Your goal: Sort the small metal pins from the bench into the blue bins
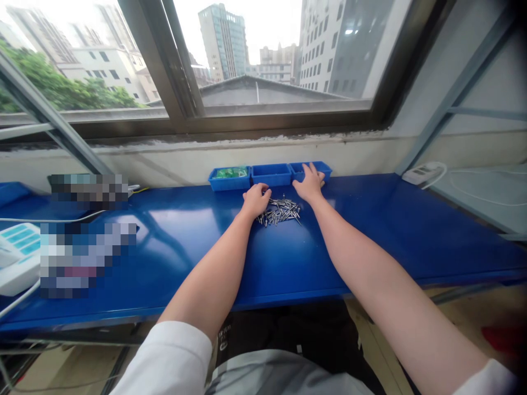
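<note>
A loose pile of thin silver metal pins (280,212), like rivets or screws, lies on the blue tabletop (284,263). Beside the pile's upper left edge rests my left hand (257,201), its fingers bent and the thumb a little apart; nothing shows in it. My right hand (309,184) reaches over the front wall of the right blue bin (325,171), fingers spread, with no object visible in them. The middle blue bin (272,175) stands between the hands, and the left blue bin (230,182) holds green packets (231,173).
Behind the bins runs the wall under a window (280,99). A white device (20,252) with cables lies at the far left, near blurred-out items. At the right back sits a white power strip (422,173) with a cord. Metal frame posts (436,120) flank the table.
</note>
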`<state>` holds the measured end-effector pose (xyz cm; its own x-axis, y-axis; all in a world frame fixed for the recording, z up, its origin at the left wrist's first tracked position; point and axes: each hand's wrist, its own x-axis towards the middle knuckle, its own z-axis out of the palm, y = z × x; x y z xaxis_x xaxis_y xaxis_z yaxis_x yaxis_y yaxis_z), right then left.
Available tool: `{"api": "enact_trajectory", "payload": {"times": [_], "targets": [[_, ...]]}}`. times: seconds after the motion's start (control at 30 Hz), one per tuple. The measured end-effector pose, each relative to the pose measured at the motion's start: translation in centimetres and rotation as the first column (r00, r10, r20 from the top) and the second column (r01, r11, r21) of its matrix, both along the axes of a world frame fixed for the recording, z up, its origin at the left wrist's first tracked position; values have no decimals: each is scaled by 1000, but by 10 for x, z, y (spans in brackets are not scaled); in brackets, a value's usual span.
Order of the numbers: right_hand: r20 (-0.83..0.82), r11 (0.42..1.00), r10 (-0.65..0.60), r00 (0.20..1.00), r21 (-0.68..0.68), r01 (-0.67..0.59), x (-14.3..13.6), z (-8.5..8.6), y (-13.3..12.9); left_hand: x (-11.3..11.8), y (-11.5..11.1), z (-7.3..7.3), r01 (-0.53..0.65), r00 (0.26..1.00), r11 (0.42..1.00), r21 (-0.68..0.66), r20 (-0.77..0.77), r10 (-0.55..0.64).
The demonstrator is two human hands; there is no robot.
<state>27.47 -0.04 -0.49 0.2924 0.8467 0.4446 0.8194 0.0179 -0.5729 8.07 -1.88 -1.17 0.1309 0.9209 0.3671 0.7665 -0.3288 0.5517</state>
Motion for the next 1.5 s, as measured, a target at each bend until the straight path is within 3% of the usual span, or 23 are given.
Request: {"api": "enact_trajectory", "payload": {"times": [0.1, 0.2, 0.3, 0.47, 0.8, 0.97, 1.2, 1.37, 1.5], "targets": [[54, 990, 111, 992, 80, -115, -11, -1, -3, 0, 1, -1, 1, 1000, 1000, 6, 2, -1], [137, 949, 301, 944, 54, -311, -24, -3, -8, 0, 3, -3, 2, 1000, 1000, 13, 8, -2], [184, 877, 481, 857, -95, -472, -36, -5, -13, 0, 3, -3, -3, 1000, 1000, 13, 17, 3], [205, 784, 604, 770, -322, -530, -44, -3, -25, 1, 3, -2, -3, 1000, 1000, -12, 4, 3], [245, 808, 582, 775, -279, -519, -40, 2, -20, 0, 4, -4, -3, 1000, 1000, -24, -19, 2], [192, 806, 588, 786, -218, -550, -38, 0, -17, 0, 3, -3, -4, 1000, 999, -32, -22, 3], [99, 754, 656, 748, -48, -655, -36, 0, -20, 0, -2, 2, 34, 999, 999, -20, 12, -34], [37, 789, 614, 788, -31, -613, -36, 2, -20, 0, -4, 4, 86, 996, 996, 12, 31, -86], [1, 778, 628, 778, -40, -627, -36, 3, -19, 0, -4, 5, 79, 996, 996, 27, 49, -80]]}}
